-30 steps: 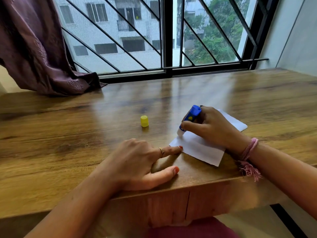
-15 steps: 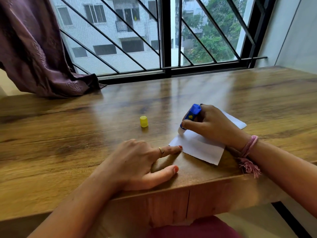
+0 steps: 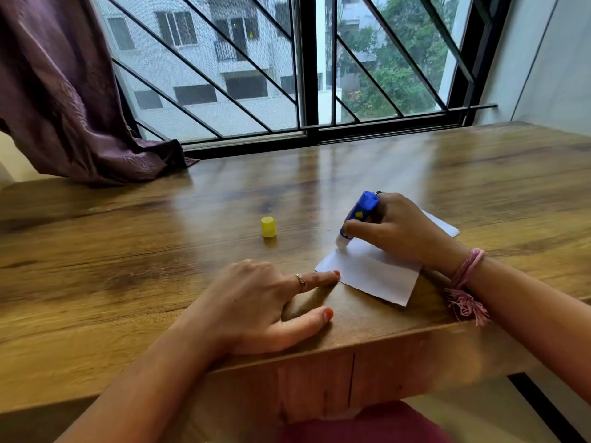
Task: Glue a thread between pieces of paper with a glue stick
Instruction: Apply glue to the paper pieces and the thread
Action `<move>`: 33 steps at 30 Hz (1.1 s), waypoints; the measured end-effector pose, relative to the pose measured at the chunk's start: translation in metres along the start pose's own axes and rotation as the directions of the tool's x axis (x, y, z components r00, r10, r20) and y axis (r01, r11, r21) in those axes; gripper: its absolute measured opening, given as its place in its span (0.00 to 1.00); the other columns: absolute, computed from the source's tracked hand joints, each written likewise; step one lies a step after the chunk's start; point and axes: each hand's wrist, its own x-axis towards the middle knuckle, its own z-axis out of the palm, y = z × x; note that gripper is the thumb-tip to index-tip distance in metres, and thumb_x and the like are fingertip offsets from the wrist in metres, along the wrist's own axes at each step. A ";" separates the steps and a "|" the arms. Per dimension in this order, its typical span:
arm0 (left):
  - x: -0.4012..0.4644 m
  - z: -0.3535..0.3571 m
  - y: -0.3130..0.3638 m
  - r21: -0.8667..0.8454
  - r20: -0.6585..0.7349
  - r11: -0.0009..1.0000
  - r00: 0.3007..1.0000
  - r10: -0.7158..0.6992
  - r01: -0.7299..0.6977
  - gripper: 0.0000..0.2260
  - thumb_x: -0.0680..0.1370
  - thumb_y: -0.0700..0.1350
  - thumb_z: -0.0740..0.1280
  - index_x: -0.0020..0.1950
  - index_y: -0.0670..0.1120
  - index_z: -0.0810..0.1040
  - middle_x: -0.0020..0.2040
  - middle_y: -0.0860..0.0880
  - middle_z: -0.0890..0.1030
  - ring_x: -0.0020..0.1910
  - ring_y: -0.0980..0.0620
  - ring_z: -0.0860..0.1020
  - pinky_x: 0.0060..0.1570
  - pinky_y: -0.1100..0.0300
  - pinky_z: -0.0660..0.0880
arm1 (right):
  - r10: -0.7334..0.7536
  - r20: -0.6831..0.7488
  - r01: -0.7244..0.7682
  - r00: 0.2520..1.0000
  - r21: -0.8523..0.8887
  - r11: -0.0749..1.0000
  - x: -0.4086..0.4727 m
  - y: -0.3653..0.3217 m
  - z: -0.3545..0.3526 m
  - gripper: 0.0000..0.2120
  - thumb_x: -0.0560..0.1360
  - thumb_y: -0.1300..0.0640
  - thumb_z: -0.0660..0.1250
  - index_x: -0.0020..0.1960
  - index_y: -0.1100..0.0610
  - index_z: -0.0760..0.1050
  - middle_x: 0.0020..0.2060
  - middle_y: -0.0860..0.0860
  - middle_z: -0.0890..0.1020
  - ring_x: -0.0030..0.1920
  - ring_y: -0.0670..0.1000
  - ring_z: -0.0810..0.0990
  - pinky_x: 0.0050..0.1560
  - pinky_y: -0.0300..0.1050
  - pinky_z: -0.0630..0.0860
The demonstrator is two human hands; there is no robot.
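A white piece of paper (image 3: 371, 273) lies on the wooden table (image 3: 160, 257) near its front edge. My right hand (image 3: 399, 230) grips a blue glue stick (image 3: 359, 215), tilted, with its white tip pressed on the paper's far left corner. My left hand (image 3: 265, 305) rests flat on the table, fingers apart, its forefinger tip pinning the paper's near left corner. A second white edge (image 3: 443, 225) shows past my right hand. No thread is visible.
The glue stick's yellow cap (image 3: 268, 227) stands upright on the table left of the paper. A purple curtain (image 3: 64, 100) drapes onto the table's far left. A barred window (image 3: 303, 68) runs along the back edge.
The glue stick's tip has barely shifted along the paper's corner. My left hand stays put, holding the paper.
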 end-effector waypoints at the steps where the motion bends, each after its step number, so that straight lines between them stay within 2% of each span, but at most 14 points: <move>1: 0.000 0.000 0.000 0.000 0.001 1.000 1.000 0.001 -0.001 0.25 0.74 0.69 0.46 0.71 0.68 0.58 0.24 0.50 0.69 0.24 0.57 0.67 0.27 0.64 0.54 | 0.002 -0.012 -0.002 1.000 -0.021 1.000 0.001 0.000 0.000 0.13 0.68 0.55 0.70 0.41 0.66 0.79 0.31 0.61 0.74 0.31 0.51 0.69 0.33 0.47 0.67; 5: 0.000 0.000 0.000 -0.010 0.000 1.000 1.000 0.002 -0.002 0.25 0.74 0.69 0.45 0.71 0.68 0.58 0.24 0.50 0.69 0.24 0.57 0.67 0.27 0.64 0.56 | -0.005 0.028 0.005 1.000 0.002 1.000 0.000 -0.001 0.000 0.13 0.68 0.54 0.71 0.40 0.66 0.80 0.34 0.66 0.76 0.31 0.51 0.70 0.33 0.49 0.68; 9: 0.001 0.000 0.000 -0.003 -0.009 1.000 1.000 -0.004 0.004 0.25 0.74 0.69 0.46 0.71 0.68 0.59 0.23 0.50 0.67 0.23 0.57 0.65 0.26 0.64 0.55 | 0.028 -0.020 -0.029 0.999 -0.023 0.999 0.003 0.003 -0.003 0.13 0.69 0.55 0.70 0.40 0.67 0.80 0.30 0.58 0.74 0.30 0.49 0.69 0.32 0.44 0.66; 12: 0.001 0.001 0.000 -0.004 -0.005 1.000 1.000 -0.004 0.004 0.26 0.74 0.69 0.45 0.71 0.68 0.58 0.24 0.50 0.69 0.24 0.57 0.66 0.27 0.64 0.56 | 0.025 0.030 -0.026 0.999 0.019 0.999 0.002 0.003 -0.003 0.12 0.69 0.56 0.71 0.40 0.67 0.79 0.30 0.60 0.74 0.30 0.50 0.70 0.33 0.44 0.66; 16: 0.001 0.000 0.000 -0.005 -0.011 1.000 1.000 -0.001 0.001 0.26 0.74 0.69 0.45 0.71 0.68 0.59 0.24 0.50 0.69 0.24 0.57 0.66 0.26 0.64 0.56 | 0.038 -0.005 -0.038 0.999 0.017 0.999 0.004 0.003 -0.004 0.11 0.70 0.58 0.71 0.40 0.67 0.79 0.29 0.59 0.74 0.29 0.50 0.70 0.32 0.43 0.66; 20: 0.001 0.001 0.000 -0.003 -0.012 1.000 1.000 0.002 -0.002 0.26 0.73 0.70 0.45 0.71 0.68 0.58 0.24 0.50 0.69 0.23 0.58 0.65 0.26 0.64 0.56 | 0.046 0.035 -0.048 0.998 0.052 0.997 0.002 0.002 -0.004 0.10 0.70 0.58 0.70 0.40 0.66 0.80 0.28 0.58 0.72 0.28 0.49 0.69 0.31 0.42 0.65; 22: 0.001 0.001 0.000 -0.006 -0.011 1.000 1.000 0.004 -0.005 0.26 0.73 0.70 0.44 0.71 0.69 0.58 0.25 0.50 0.69 0.23 0.58 0.65 0.27 0.64 0.56 | 0.066 0.000 -0.066 0.998 0.021 0.998 0.003 0.004 -0.004 0.11 0.70 0.57 0.70 0.40 0.67 0.79 0.28 0.59 0.72 0.27 0.48 0.68 0.29 0.40 0.65; 25: 0.001 0.001 0.000 -0.015 -0.005 1.000 1.000 0.006 -0.006 0.27 0.73 0.70 0.43 0.71 0.69 0.57 0.25 0.49 0.71 0.24 0.57 0.67 0.27 0.64 0.57 | 0.054 0.021 -0.055 0.998 0.034 0.998 0.003 0.003 -0.005 0.12 0.70 0.57 0.70 0.40 0.67 0.79 0.31 0.66 0.74 0.29 0.50 0.69 0.32 0.43 0.66; 28: 0.000 0.001 0.000 -0.023 -0.012 1.000 1.000 0.008 -0.008 0.27 0.73 0.70 0.43 0.71 0.69 0.57 0.25 0.49 0.71 0.25 0.56 0.68 0.27 0.65 0.58 | 0.053 0.024 -0.054 0.998 0.047 0.997 0.003 0.005 -0.005 0.12 0.70 0.57 0.70 0.40 0.68 0.79 0.30 0.63 0.74 0.30 0.51 0.69 0.33 0.45 0.66; 31: 0.000 0.002 0.000 -0.038 -0.007 0.999 1.000 0.005 -0.005 0.27 0.73 0.70 0.43 0.71 0.69 0.57 0.26 0.49 0.73 0.27 0.56 0.70 0.28 0.65 0.60 | 0.036 -0.010 -0.036 0.999 -0.006 0.999 0.003 0.006 -0.004 0.13 0.70 0.56 0.70 0.41 0.68 0.79 0.33 0.66 0.76 0.30 0.52 0.70 0.33 0.46 0.67; 33: 0.000 0.002 0.000 -0.043 -0.013 0.999 1.000 0.005 -0.006 0.27 0.73 0.70 0.43 0.71 0.69 0.58 0.27 0.49 0.73 0.27 0.56 0.71 0.28 0.66 0.60 | 0.031 0.016 -0.032 0.999 0.028 0.999 0.002 0.005 -0.004 0.13 0.70 0.57 0.70 0.41 0.68 0.79 0.31 0.66 0.74 0.30 0.51 0.69 0.33 0.48 0.68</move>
